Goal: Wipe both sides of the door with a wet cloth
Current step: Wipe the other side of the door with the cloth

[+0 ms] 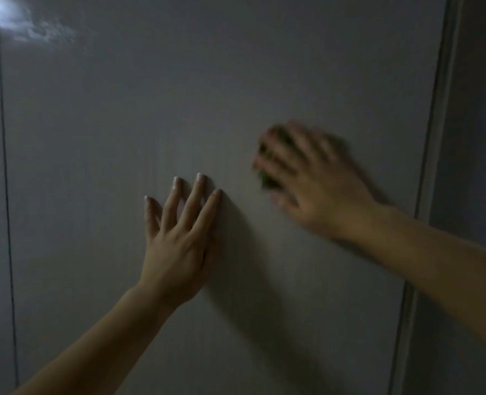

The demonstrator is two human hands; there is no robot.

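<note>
A: Where is the cloth point(268, 181)?

B: Under the right hand point(313, 181), pressed against the door point(179, 109), right of the panel's middle and near the pale strip point(435, 138) along its right edge. Only scraps of green show past the fingers and below the thumb.

A: And the grip?

B: Apart, as far as I can read it. The fingers look splayed and flat over the cloth, pressing it onto the panel rather than curling round it. The hand is blurred, so I would not swear to every finger. I take the blur to mean a wiping stroke is under way.

A: Why flat?

B: Probably so that a broad palm spreads the pressure and keeps as much wet cloth as possible on the surface.

A: The left hand point(179, 240)?

B: Its grip is apart too. Palm and straight fingers lie on the door, fingertips pointing up, and it holds nothing. My guess is that it braces the door so the panel does not swing away under the wiping.

A: Which way does the door run?

B: Its long axis runs up the view, leaning slightly, as the dark seam point(5, 195) on the left and the right edge show. The broad face is turned toward the person. The cloth is bunched, so I cannot name a long axis for it.
</note>
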